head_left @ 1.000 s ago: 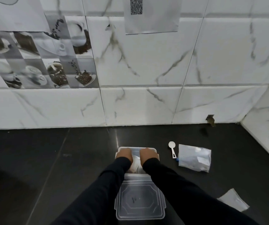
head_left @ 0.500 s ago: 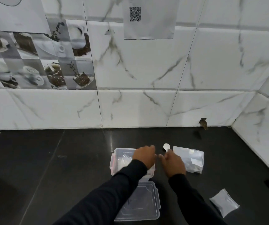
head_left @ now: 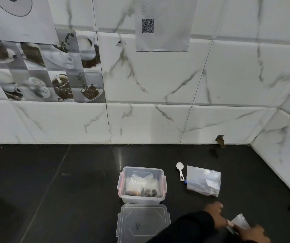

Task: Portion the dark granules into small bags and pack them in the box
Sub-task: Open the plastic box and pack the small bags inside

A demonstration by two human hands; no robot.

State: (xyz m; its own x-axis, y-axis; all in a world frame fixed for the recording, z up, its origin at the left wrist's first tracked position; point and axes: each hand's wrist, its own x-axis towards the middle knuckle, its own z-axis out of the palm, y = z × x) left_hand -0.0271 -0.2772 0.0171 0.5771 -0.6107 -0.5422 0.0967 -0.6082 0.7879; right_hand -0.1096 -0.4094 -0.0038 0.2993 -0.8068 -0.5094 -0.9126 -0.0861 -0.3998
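Observation:
A clear plastic box (head_left: 140, 200) with pink clips stands open on the black counter. Inside it lie small bags (head_left: 141, 185) with dark granules at their bottoms. Its clear lid (head_left: 142, 223) lies flat just in front of it. At the bottom right, my left hand (head_left: 216, 216) reaches across in a black sleeve and pinches a small clear bag (head_left: 240, 222). My right hand (head_left: 253, 234) grips the same bag from below. The image is blurred there, so the bag's contents are unclear.
A white plastic spoon (head_left: 180, 171) lies to the right of the box. Beside it is a larger clear bag (head_left: 203, 183) with some dark content. White marble tile walls close the counter at the back and right.
Both hands left the box and moved down to the right, onto the small bag lying near the front right. The bags in the box are now uncovered.

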